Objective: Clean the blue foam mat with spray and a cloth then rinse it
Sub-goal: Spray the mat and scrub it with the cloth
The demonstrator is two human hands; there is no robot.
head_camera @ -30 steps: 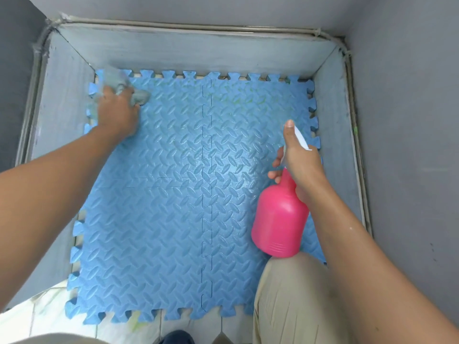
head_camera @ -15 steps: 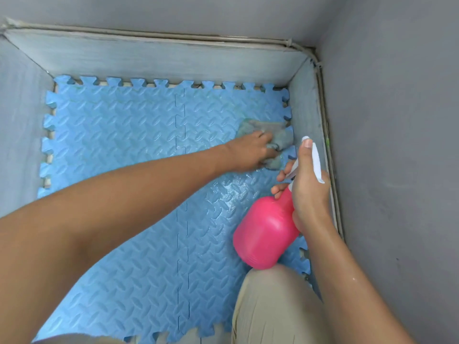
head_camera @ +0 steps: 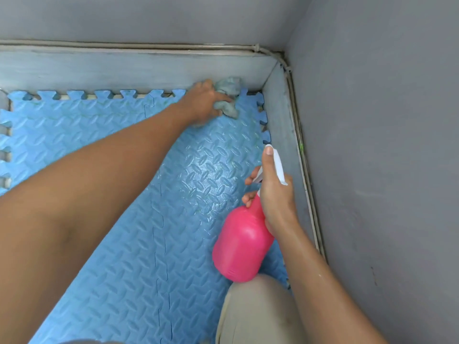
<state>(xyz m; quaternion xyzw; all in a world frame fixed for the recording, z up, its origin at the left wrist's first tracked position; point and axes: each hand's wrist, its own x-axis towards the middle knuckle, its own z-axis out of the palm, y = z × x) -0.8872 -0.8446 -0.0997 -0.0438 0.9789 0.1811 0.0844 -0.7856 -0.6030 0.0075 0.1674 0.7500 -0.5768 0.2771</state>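
The blue foam mat [head_camera: 129, 219], made of interlocking textured tiles, lies flat on the floor and fills most of the view; it looks wet and shiny at the right. My left hand [head_camera: 202, 103] reaches across to the mat's far right corner and presses a crumpled grey cloth [head_camera: 229, 95] onto it. My right hand [head_camera: 274, 194] grips the neck of a pink spray bottle [head_camera: 242, 247] with a white nozzle, held above the mat's right edge, thumb lying along the top of the nozzle.
A low grey raised kerb [head_camera: 280, 120] borders the mat at the back and right, with grey walls [head_camera: 372, 145] behind and a thin pipe [head_camera: 149, 45] along the wall foot. My knee in beige trousers [head_camera: 253, 311] is at the bottom right.
My left hand swept the cloth from the mat's far left corner across to the far right corner. The view turned right. The spray bottle stayed in my right hand.
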